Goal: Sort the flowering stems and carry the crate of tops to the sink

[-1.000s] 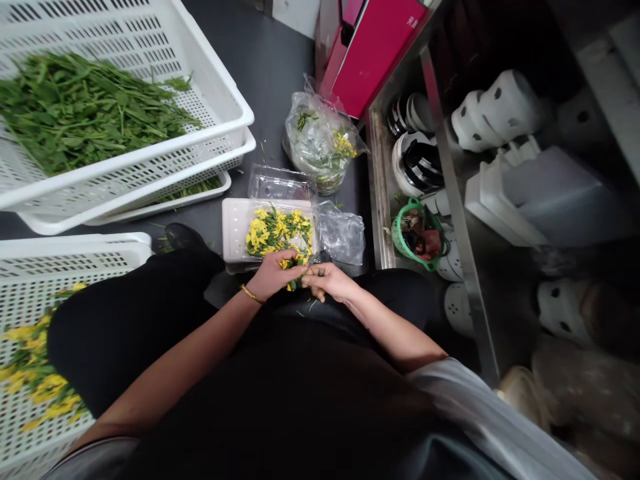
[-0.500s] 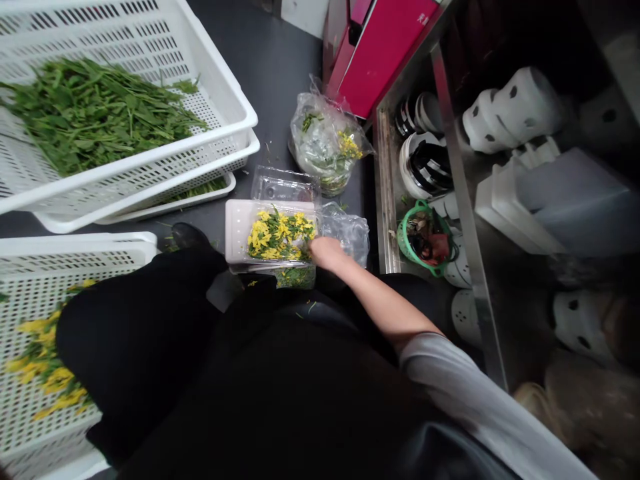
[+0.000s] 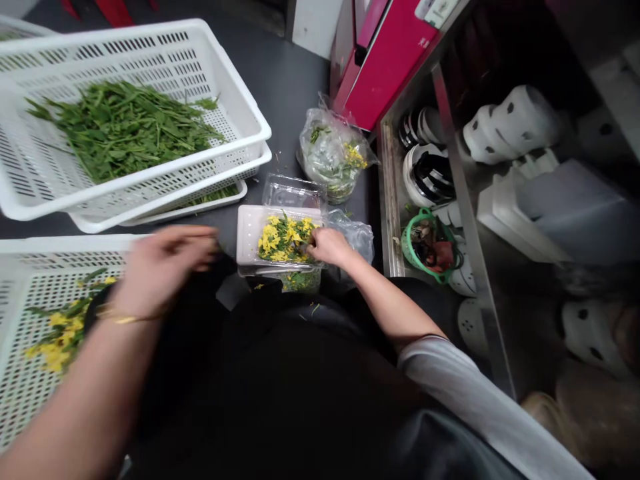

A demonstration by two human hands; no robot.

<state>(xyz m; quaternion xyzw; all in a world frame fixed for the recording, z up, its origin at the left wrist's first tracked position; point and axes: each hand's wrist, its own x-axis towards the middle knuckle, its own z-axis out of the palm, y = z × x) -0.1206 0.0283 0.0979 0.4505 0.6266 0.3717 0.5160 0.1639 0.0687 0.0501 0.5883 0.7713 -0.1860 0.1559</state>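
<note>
"Where do we see our left hand (image 3: pixel 163 270) now?"

"Back in view and blurred, at the lower basket (image 3: pixel 65 245). Half a second ago it is out of our sight; a second ago it is together with our right hand (image 3: pixel 331 245)."

"So we have them well apart now. And the right one?"

"Its fingers reach slightly farther over the yellow flowers (image 3: pixel 285 238) than half a second ago."

"What else do we notice?"

"Our view tips upward, so something red (image 3: pixel 114 12) now shows at the top left edge."
</note>
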